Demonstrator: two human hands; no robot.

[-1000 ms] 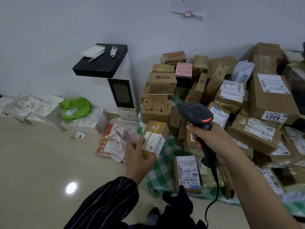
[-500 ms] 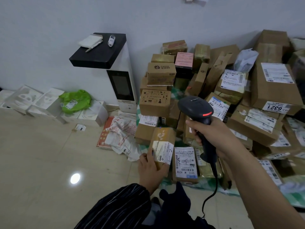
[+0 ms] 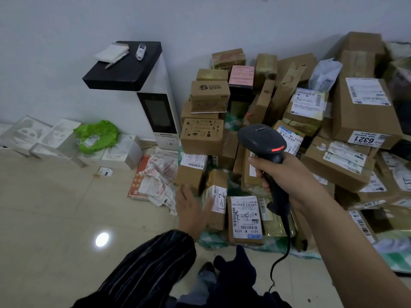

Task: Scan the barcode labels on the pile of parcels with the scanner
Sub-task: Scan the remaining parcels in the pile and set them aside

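So the small labelled box [image 3: 216, 196] is out of the left hand [image 3: 191, 210] now and sits at the near left edge of the pile of parcels [image 3: 355, 121], which is stacked against the far wall on the right. The left hand is right by the box, fingers straight and loosely spread, a bit blurry. The right hand [image 3: 287, 174] has its fingers wrapped round the scanner [image 3: 262, 141] handle, over the pile's middle.

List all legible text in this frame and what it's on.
"6321": upside down, on the white sticker of the large brown box.
"501E M A21B": sideways, on the front flat parcel.
"全球购": printed on the stacked carton.
Other shipping labels, barcode digits and handwriting: too small or blurred to read.
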